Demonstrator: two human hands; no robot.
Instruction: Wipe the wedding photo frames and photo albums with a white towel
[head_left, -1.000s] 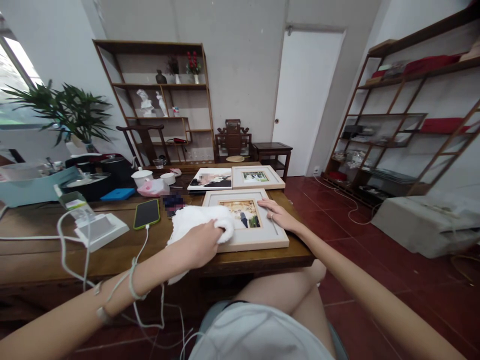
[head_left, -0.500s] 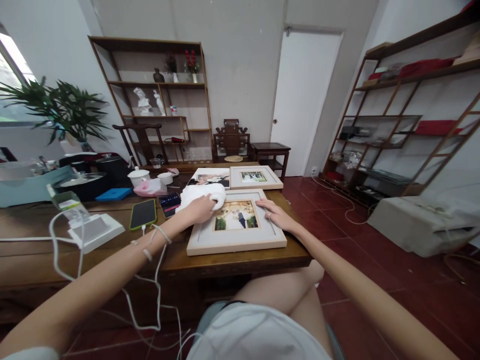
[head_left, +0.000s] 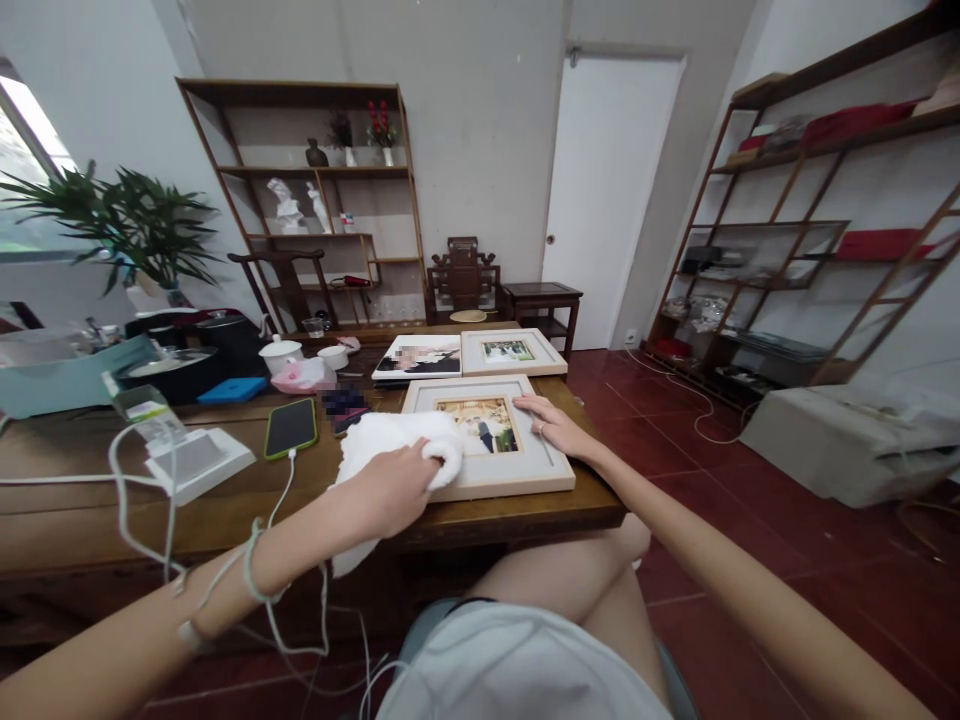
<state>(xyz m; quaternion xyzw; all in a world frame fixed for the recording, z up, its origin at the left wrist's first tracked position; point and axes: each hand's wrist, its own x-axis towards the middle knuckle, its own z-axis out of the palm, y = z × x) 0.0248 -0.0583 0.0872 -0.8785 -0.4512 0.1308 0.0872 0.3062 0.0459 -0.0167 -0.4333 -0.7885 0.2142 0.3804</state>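
Note:
A light wooden picture frame (head_left: 525, 478) with a white mat and a small photo of two people in it lies flat near the table's front edge. My left hand (head_left: 394, 487) grips a white cloth (head_left: 375, 440), which covers the frame's left side and hangs over the table edge. Fingers outstretched, my right hand (head_left: 551, 425) rests on the frame's right side. Behind it lie a second picture frame (head_left: 551, 362) and, to the left, a photo panel (head_left: 418, 358), both apart from my hands.
Left on the wooden table (head_left: 225, 520) are a green-edged phone (head_left: 291, 428) with a white cable, a white stand (head_left: 199, 465), a blue box (head_left: 232, 390), a white teapot (head_left: 280, 353) and a pink packet (head_left: 304, 374). A second phone (head_left: 346, 410) lies partly behind the cloth.
My left hand has drawn the cloth toward me down the frame's left side, from its upper left corner to the lower left. My right hand stays on the right side.

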